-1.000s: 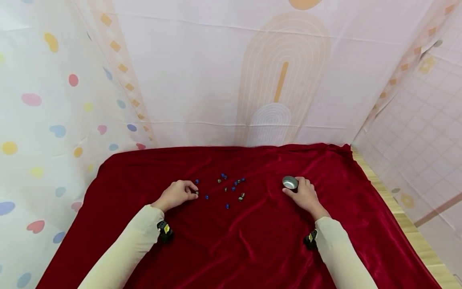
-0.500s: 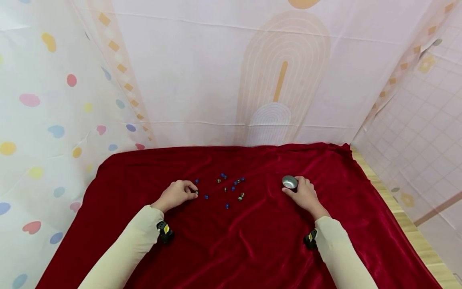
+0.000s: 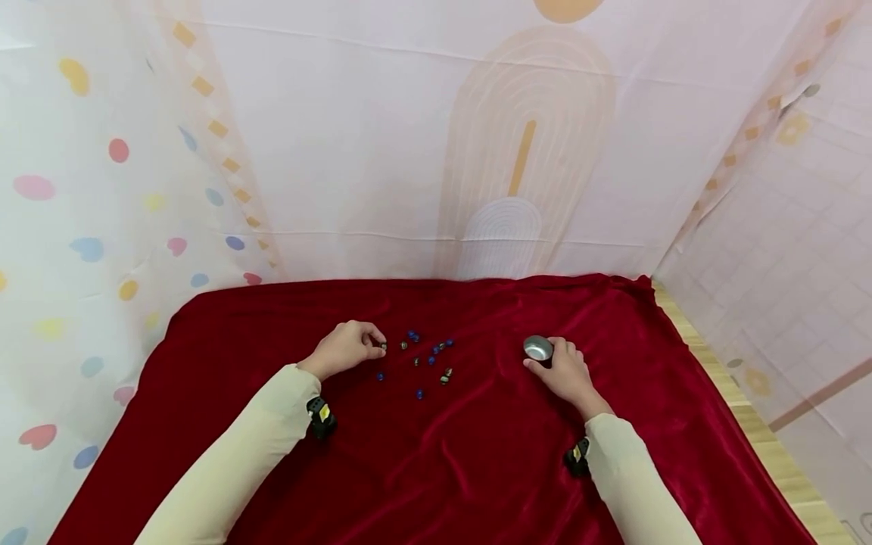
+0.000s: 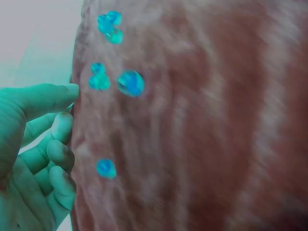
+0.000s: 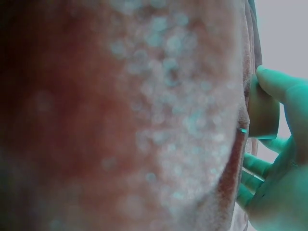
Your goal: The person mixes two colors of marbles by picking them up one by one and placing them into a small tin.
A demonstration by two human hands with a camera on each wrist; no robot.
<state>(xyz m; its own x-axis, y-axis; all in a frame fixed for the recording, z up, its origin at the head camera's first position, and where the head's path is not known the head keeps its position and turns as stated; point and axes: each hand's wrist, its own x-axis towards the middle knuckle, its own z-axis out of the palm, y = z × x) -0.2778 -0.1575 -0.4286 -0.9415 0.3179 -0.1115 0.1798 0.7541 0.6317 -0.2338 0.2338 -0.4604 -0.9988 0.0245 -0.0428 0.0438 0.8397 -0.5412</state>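
Note:
In the head view my left hand [image 3: 349, 347] pinches a greenish marble [image 3: 384, 347] at its fingertips, just above or at the red cloth. The left wrist view shows the thumb and curled fingers; the marble between them is hidden there. Several loose marbles lie to the right of this hand, among them a blue marble [image 3: 381, 376] close by and a striped greenish marble [image 3: 404, 345]. My right hand [image 3: 567, 372] grips a small silver metal cup [image 3: 538, 349] from its right side, thumb in front. The cup's mouth faces up, and its visible inside shows bare metal.
A wrinkled red velvet cloth [image 3: 490, 469] covers the table. More marbles lie scattered mid-table, including a blue marble [image 3: 419, 394] nearest me. A strip of pale wood [image 3: 763, 424] shows at the right. Patterned white curtains [image 3: 354, 151] hang behind and at both sides.
My left hand has moved away from me and slightly right, carrying the greenish marble. A blue marble that lay beyond its fingers is now out of sight. The right hand keeps its hold on the cup.

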